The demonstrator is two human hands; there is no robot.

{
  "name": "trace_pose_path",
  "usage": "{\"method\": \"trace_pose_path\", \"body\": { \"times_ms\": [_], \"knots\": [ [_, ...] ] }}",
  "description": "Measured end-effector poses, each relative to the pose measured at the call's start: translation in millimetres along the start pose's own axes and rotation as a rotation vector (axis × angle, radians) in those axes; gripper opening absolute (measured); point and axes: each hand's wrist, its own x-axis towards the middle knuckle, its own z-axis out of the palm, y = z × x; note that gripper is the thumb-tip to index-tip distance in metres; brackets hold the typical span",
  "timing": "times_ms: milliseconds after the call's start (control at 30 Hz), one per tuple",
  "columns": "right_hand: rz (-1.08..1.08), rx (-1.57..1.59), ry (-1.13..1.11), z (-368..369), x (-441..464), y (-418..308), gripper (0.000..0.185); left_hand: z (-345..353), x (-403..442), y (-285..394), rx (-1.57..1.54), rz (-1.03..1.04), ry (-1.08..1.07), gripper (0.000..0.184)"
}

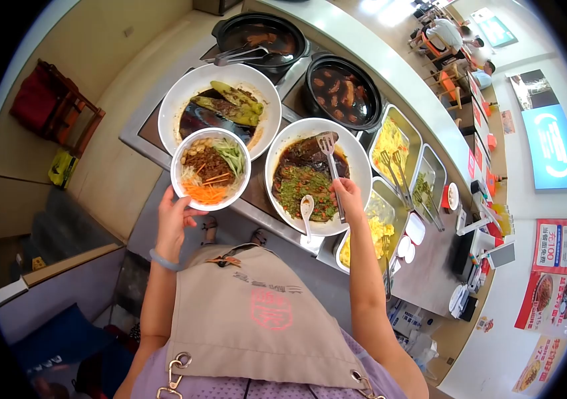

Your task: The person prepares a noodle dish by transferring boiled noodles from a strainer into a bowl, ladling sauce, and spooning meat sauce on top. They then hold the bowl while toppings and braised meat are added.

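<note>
My left hand (175,216) grips a white bowl (209,169) by its rim. In the bowl lie brown minced topping, shredded carrot, cucumber strips, peanuts and pale shreds. Closed around the handle of a slotted metal spatula (329,156) is my right hand (348,199). The spatula's head rests over a large white bowl (361,158) of dark sauce, brown pieces and chopped green and red peppers. A white spoon (306,211) leans in that same bowl. Behind the held bowl, another large white bowl (167,120) contains long green peppers (230,106) in dark sauce.
Two black pots of dark broth stand at the back, one pot (343,93) nearer and one pot (260,41) with metal tongs (240,56) across it. Metal trays (400,216) of yellow food with tongs are at right. A wooden chair (57,106) stands far left; people sit at the upper right.
</note>
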Motion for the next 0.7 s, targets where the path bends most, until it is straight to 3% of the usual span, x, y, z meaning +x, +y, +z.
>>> {"method": "trace_pose_path", "body": {
  "times_ms": [100, 167, 367, 700],
  "knots": [
    [0.027, -0.166, 0.097, -7.3, 18.7, 23.8, 0.026, 2.1, -2.6, 1.3, -0.01, 0.005, 0.021, 0.045],
    [-0.208, -0.694, 0.255, -18.5, 38.7, 52.2, 0.037, 2.5, -2.2, 0.6, -0.017, 0.013, 0.012, 0.045],
    [-0.147, -1.186, 0.278, -0.7, -7.2, -27.9, 0.046, 5.0, -4.1, 2.7, -0.017, 0.005, 0.029, 0.045],
    [-0.186, -1.254, 0.353, -14.0, -25.9, -50.9, 0.046, 3.4, -0.7, 3.1, 0.0, -0.005, 0.019, 0.049]
  ]
}}
